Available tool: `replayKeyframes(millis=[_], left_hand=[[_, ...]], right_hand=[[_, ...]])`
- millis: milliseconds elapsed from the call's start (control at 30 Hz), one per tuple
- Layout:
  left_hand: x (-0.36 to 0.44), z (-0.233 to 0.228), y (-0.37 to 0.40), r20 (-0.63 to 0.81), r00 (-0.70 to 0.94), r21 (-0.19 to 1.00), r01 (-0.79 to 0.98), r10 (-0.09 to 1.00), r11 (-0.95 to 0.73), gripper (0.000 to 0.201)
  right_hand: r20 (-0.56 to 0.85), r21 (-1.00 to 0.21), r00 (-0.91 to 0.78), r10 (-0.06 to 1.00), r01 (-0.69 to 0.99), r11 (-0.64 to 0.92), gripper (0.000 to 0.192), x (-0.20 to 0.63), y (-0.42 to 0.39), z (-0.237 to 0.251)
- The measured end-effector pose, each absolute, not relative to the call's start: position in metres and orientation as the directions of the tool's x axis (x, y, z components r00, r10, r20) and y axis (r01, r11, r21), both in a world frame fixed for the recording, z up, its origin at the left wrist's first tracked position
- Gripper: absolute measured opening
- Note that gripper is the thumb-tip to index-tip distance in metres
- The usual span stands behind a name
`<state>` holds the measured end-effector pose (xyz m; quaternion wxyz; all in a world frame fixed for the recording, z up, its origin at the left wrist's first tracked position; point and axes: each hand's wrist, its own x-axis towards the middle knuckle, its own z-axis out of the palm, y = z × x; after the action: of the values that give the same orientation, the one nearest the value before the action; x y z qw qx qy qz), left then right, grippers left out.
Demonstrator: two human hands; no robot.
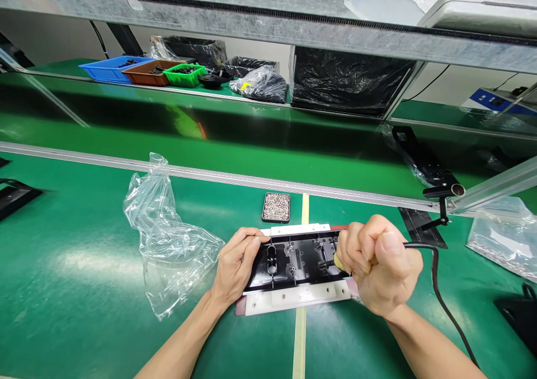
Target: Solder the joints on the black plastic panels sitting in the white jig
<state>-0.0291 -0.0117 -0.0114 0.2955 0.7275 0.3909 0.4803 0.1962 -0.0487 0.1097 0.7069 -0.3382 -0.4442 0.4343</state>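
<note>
A black plastic panel [300, 261] with molded ribs and posts lies in a white and pinkish fixture [297, 297] on the green bench. My left hand [237, 264] grips the panel's left end, with the fingers at its upper left corner. Wrapped in a fist above the panel's right end, my right hand [380, 264] holds a corded electric screwdriver [339, 263]. Only a yellowish bit of the tool shows below the fist, and its black cable [435, 278] leaves on the right. The fist hides the panel's right end. Just behind the fixture sits a small tray of screws [276, 207].
Clear plastic bags lie on the left [168, 239] and right [503, 236] of the bench. A metal rail [218, 179] crosses behind the work, with a green belt beyond. Blue [113, 70], brown and green bins stand farther back. A shelf [251, 18] hangs overhead.
</note>
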Motion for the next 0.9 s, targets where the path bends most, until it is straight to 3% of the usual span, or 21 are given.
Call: replayKeyframes(millis=[900], left_hand=[[-0.0261,-0.0112,-0.0111,0.46,0.227,0.808,0.293,0.858,-0.511,0.029]], right_hand=[[0.32,-0.867,0.231,0.919,-0.318,0.383,0.044,0.1981,-0.0484,0.1099]])
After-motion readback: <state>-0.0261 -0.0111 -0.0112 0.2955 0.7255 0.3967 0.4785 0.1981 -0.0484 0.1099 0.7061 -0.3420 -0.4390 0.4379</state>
